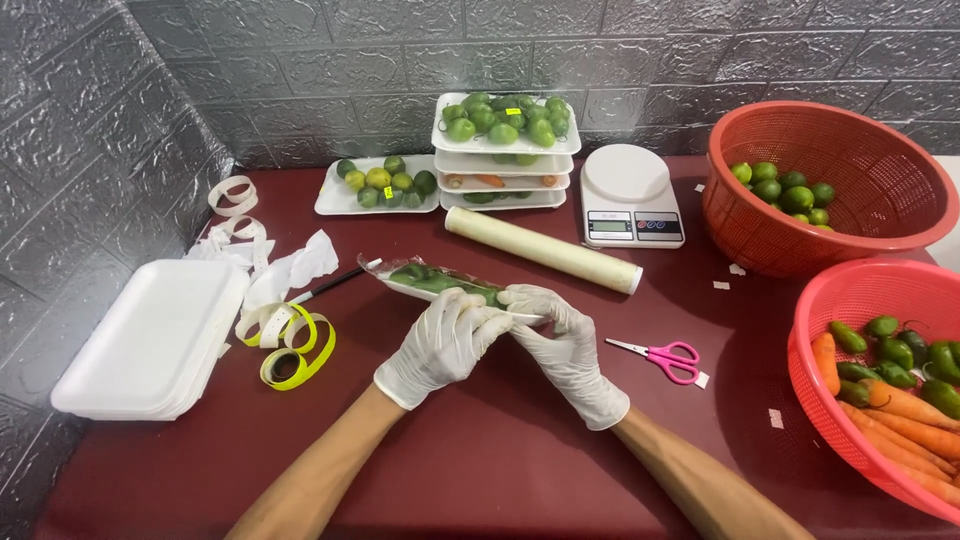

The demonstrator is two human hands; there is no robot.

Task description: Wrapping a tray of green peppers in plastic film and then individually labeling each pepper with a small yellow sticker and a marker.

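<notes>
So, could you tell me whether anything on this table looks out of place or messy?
Mostly tidy. Small white paper scraps lie scattered on the red table near the baskets, and loose label strips curl untidily beside the foam trays. Both gloved hands, left hand and right hand, hold a wrapped tray tilted.

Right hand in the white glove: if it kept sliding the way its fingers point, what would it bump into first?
Probably the left gloved hand, since the right gloved hand points up-left along the plastic-wrapped white foam tray of green vegetables that both hold; their fingers nearly touch already.
</notes>
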